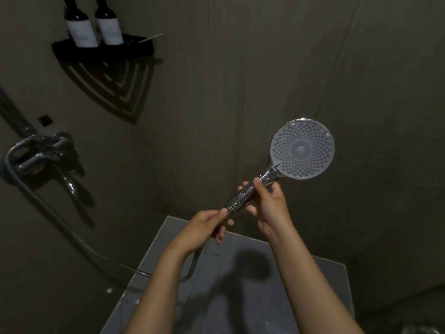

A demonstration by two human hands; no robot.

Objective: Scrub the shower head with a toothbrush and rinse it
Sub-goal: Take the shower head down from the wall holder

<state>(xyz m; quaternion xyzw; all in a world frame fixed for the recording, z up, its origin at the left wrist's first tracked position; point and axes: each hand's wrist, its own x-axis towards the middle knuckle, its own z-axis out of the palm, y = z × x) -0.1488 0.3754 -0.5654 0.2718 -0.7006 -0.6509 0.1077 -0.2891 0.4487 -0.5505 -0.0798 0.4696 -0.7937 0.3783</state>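
While held up at mid-frame in both hands, shower head point(302, 149) to the far right of them, nozzle face turned toward the camera. Long axis slanting from near left to far right along the chrome handle point(243, 196). Left hand point(207, 227) pinching the handle's low end, where the hose point(60, 220) joins. Right hand point(269, 201) wrapped round the handle higher up, just below the head, so nearer to it. Hands close but apart, both clamped on the handle, no toothbrush in either. Far left, on the corner shelf point(101, 53) beside two bottles point(81, 27), a thin pale stick point(149, 38), perhaps the toothbrush, too small to tell. Probably calls for freeing the left hand to reach far left, the right holding the face up. Tap point(38, 155) at left; no water seen running.
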